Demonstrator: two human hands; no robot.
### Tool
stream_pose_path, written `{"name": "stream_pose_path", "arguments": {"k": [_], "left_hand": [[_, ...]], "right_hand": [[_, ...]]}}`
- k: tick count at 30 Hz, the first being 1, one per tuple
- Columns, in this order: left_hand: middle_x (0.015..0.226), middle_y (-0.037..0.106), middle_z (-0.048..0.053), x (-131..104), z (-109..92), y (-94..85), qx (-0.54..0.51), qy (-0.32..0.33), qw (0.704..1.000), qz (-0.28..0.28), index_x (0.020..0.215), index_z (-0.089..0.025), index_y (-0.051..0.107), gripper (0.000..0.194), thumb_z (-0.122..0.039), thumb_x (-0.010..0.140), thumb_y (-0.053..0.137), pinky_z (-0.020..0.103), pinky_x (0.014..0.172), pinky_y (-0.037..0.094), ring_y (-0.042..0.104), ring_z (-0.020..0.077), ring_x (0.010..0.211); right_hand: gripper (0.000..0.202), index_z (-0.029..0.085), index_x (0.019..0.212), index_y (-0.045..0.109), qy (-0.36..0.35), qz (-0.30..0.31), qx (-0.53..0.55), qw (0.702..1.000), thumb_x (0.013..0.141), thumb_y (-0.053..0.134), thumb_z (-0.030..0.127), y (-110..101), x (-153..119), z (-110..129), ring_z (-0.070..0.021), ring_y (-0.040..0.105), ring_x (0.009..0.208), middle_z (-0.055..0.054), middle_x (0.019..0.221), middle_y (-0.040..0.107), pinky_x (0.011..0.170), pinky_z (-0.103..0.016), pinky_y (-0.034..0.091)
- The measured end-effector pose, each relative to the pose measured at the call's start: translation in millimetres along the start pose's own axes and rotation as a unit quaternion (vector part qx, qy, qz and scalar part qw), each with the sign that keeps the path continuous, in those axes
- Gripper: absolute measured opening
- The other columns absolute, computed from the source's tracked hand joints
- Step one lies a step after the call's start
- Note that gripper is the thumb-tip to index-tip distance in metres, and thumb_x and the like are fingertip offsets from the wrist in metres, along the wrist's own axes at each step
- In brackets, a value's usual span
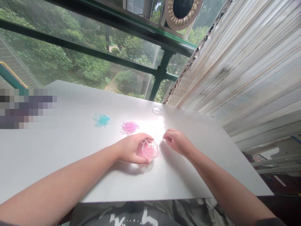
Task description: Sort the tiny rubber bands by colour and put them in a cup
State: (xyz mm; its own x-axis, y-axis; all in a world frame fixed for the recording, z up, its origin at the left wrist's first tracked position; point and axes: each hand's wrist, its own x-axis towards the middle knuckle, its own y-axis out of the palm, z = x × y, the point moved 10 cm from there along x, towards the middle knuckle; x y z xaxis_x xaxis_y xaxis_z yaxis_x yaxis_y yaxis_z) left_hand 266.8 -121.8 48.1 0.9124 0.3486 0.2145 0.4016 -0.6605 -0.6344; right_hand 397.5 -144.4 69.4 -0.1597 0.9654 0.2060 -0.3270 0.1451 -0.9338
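My left hand (135,147) is wrapped round a small clear round tub (150,150) that holds thin pink loops. The tub's mouth is uncovered, and it sits just above or on the white table; I cannot tell which. To the right, my right hand (176,141) hovers beside the tub with its fingertips pinched together. Whatever they hold, if anything, is too small to make out. Beyond my left hand lies a loose heap of thin purple-pink loops (129,127). Farther left is a heap of similar turquoise loops (102,120). A clear round lid (157,110) lies near the far edge.
The white table (70,150) ends at a glazed window with green railings (162,66). A pale striped curtain (230,62) hangs along the right side. A round fan-like object (182,12) is at the top. Something at the left edge is blurred out.
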Motion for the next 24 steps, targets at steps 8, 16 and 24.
{"name": "stream_pose_path", "arguments": {"k": [8,16,24], "left_hand": [[0.117,0.059,0.008,1.4,0.9,0.1,-0.001,-0.012,1.000,-0.016,0.117,-0.021,0.053,0.060,-0.035,0.063,0.073,0.037,0.088,0.048,0.058,0.0265,0.103],[0.110,0.060,0.006,-0.2,3.7,0.6,-0.008,-0.015,1.000,-0.022,0.115,-0.021,0.054,0.056,-0.033,0.064,0.072,0.035,0.083,0.049,0.060,0.0240,0.096],[0.123,0.057,0.011,0.2,2.4,-0.5,-0.001,-0.003,1.000,-0.013,0.124,-0.019,0.050,0.068,-0.038,0.063,0.075,0.040,0.095,0.045,0.056,0.0274,0.110]], "right_hand": [[0.024,0.021,0.076,0.067,-0.132,0.058,-0.015,0.989,0.079,0.048,0.007,-16.0,8.5,81.8,-0.0147,0.059,0.067,-0.004,0.082,0.065,0.058,-0.025,0.043],[0.028,0.027,0.106,0.065,-0.141,0.103,0.056,0.983,0.084,0.053,0.014,-19.5,10.5,99.3,-0.0197,0.063,0.086,-0.003,0.097,0.068,0.072,-0.031,0.049],[0.014,0.020,0.084,0.067,0.105,0.106,-0.061,0.987,0.074,0.067,0.029,-8.6,-22.2,-0.6,-0.0178,0.059,0.060,-0.005,0.075,0.066,0.053,-0.028,0.041]]}}
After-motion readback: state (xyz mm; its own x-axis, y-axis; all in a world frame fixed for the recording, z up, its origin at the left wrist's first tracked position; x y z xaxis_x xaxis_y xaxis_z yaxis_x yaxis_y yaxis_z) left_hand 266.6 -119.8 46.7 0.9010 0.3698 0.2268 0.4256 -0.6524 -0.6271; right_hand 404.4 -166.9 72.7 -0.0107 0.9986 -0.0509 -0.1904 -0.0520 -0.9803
